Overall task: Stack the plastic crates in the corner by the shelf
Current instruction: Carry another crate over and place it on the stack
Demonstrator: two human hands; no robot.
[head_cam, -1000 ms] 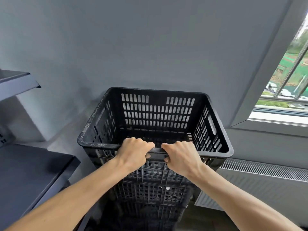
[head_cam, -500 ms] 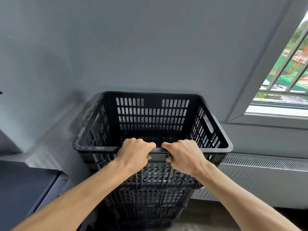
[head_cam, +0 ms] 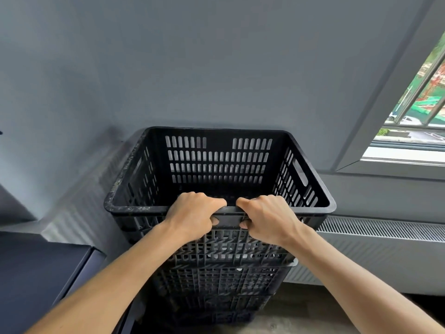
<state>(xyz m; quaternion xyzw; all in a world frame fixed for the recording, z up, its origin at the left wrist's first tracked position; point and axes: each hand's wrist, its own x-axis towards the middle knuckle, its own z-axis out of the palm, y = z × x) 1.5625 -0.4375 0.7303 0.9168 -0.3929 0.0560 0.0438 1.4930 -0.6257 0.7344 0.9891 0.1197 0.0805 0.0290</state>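
Note:
A black slotted plastic crate (head_cam: 218,162) sits as the top of a stack of black crates (head_cam: 216,285) against the grey wall. My left hand (head_cam: 192,216) and my right hand (head_cam: 267,219) are side by side, both closed over the middle of the top crate's near rim, thumbs under the lip. The crate is empty inside as far as I see. The lower crates show only their front faces between my forearms; the foot of the stack is in shadow.
A dark shelf surface (head_cam: 36,276) lies at lower left, close to the stack. A white radiator (head_cam: 375,251) runs along the wall on the right under a window (head_cam: 419,112). Bare floor (head_cam: 301,307) shows at lower right.
The view has shifted to the right, so the shelf on the left has slid mostly out of sight. The top crate sits closer to the wall. Both hands keep the same grip.

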